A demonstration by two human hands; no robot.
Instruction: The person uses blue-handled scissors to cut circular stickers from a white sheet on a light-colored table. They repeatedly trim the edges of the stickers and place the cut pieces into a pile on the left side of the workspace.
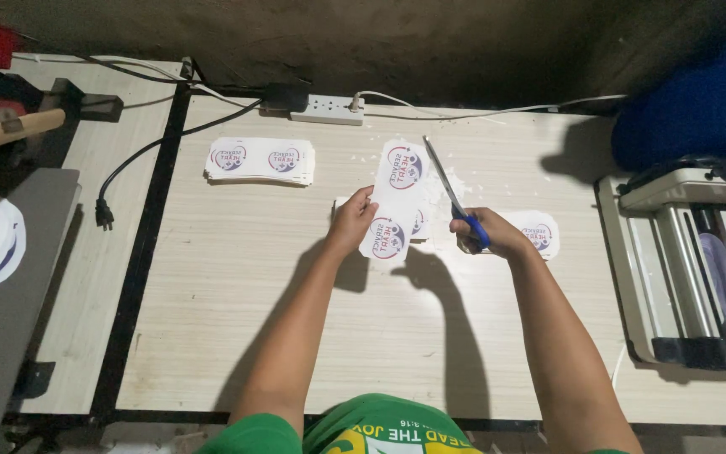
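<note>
The left hand (351, 220) is pinching the left edge of a white printed sheet (397, 197) bearing two round red-and-blue logos, fingers closed on it and lifting it just above the pale wooden desk (237, 294). The right hand (485, 234) is gripping blue-handled scissors (455, 202), fingers curled shut through the loops, the blades pointing toward 11 o'clock and lying against the sheet's right edge; how far the blades are parting is hard to make out. Partly hidden behind the right hand, another printed sheet (539, 234) is lying at 3 o'clock. A stack of similar sheets (260, 160) is sitting at 10 o'clock, well apart. A white power strip (327, 108) is resting at 12 o'clock. A laminating machine (691, 269) is being cut off at the frame's right edge.
</note>
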